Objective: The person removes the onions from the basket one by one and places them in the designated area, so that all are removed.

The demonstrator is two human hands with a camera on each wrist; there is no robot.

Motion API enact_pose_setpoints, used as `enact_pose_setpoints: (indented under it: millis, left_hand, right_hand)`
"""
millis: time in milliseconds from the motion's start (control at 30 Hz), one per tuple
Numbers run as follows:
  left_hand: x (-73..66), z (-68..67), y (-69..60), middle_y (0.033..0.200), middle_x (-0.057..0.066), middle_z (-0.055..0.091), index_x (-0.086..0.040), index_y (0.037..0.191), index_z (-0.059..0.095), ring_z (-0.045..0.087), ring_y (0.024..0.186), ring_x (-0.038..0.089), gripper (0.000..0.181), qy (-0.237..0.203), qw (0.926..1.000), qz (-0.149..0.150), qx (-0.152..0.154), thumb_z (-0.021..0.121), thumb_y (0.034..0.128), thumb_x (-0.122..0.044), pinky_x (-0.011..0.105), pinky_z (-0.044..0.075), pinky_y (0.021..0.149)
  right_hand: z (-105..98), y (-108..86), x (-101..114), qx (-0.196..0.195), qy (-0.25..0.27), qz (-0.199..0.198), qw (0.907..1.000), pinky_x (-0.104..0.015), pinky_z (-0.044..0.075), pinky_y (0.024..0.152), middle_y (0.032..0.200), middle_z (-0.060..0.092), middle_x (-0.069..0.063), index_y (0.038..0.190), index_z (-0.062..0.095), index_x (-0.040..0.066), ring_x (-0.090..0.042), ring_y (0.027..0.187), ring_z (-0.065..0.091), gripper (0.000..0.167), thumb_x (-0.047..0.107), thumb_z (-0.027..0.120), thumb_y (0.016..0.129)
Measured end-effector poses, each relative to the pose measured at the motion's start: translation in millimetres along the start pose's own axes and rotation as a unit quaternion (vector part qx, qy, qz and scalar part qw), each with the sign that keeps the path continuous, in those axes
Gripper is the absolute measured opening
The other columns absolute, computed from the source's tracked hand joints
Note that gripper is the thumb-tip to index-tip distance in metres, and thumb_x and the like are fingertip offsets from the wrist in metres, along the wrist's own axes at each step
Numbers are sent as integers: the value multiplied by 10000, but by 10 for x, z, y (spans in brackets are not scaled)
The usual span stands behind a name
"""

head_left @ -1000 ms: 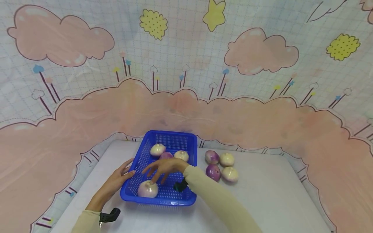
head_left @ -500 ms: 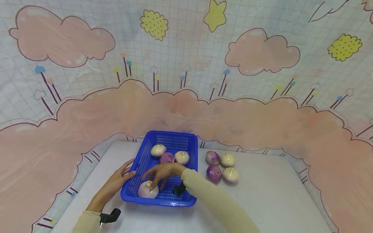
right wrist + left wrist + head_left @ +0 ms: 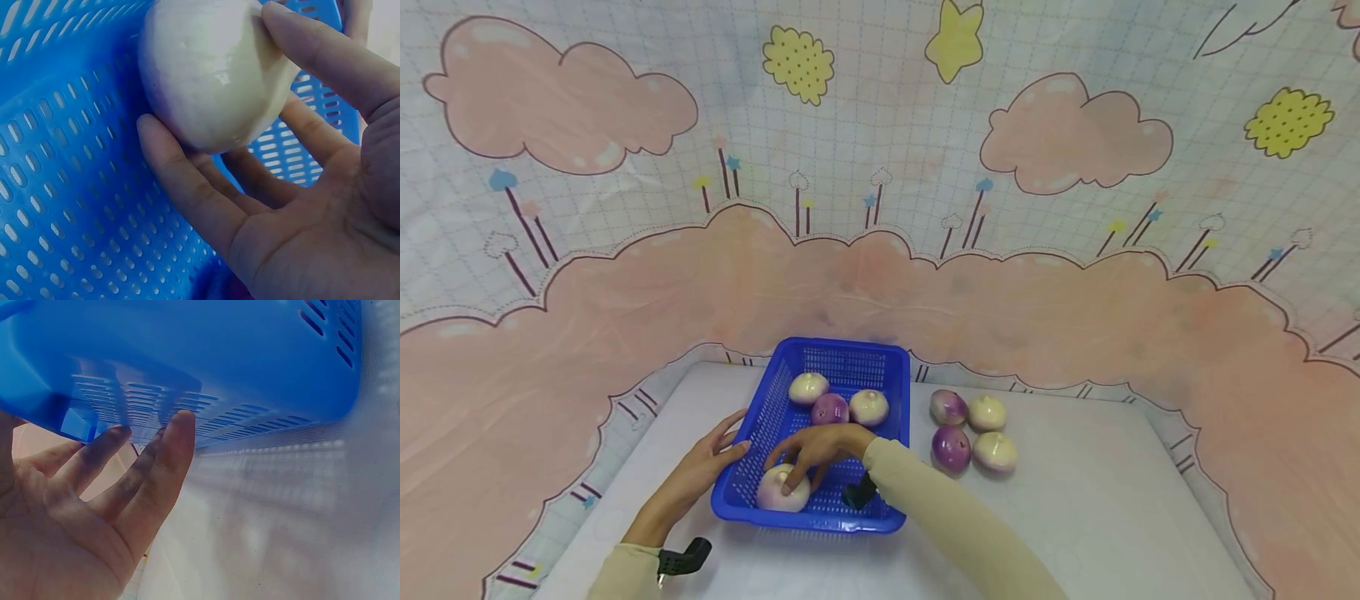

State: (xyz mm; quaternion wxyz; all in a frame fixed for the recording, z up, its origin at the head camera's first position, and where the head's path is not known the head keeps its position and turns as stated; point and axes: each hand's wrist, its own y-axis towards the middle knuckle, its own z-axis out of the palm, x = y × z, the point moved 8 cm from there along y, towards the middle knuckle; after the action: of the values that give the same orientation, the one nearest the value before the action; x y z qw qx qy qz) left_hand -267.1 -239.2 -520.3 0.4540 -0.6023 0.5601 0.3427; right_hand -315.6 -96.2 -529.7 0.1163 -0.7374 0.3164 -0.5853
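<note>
In the head view, a blue plastic basket [image 3: 811,523] stands on the white table, tilted slightly to the left. My left hand [image 3: 698,467] rests at its left side, thumb by the rim. In the left wrist view the straight fingers [image 3: 178,440] touch the slotted outer wall. My right hand [image 3: 823,448] reaches inside and holds a white and purple turnip [image 3: 780,492] in the near left corner. The right wrist view shows thumb and fingers around this glossy turnip [image 3: 209,75]. Farther back in the basket lie two whitish turnips [image 3: 808,389] and a purple one [image 3: 831,409].
Right of the basket, several turnips sit close together on the table [image 3: 1090,500], among them a purple one [image 3: 951,448] and a whitish one [image 3: 996,452]. A cloth backdrop [image 3: 880,292] with printed clouds hangs behind the table.
My right hand has lowered toward the near left turnip, and its thumb and fingers have closed around it. My left hand has stayed at the basket's side.
</note>
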Motion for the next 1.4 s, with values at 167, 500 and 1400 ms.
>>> enact_pose_setpoints:
  millis: [167,500,1400]
  left_hand:
    - [-19,-3,-10,1566,286,294,-176,1587,138,470,1335,481,720,-11,10000,19,17,535,1009,-337,587,464,1033]
    - [-38,2,-15,1569,281,293,-176,1586,141,460,1344,479,718,-56,10000,29,30,536,1009,-338,584,457,1043]
    - [26,-11,40,1579,265,286,-205,1587,141,447,1353,485,738,27,10000,-38,-52,541,997,-397,635,406,1065]
  right_hand:
    - [1,-14,33,-32,-57,-138,9999,-373,611,772,1111,590,-16,1222,634,193,-147,989,600,413,67,749,846]
    - [-75,-114,84,-147,-87,-319,9993,-359,603,808,1195,581,11,1231,620,247,-153,1040,594,390,141,737,874]
    - [-351,-664,182,-613,62,-1096,9921,-315,581,837,1242,598,41,1298,587,248,-125,1077,588,428,214,712,890]
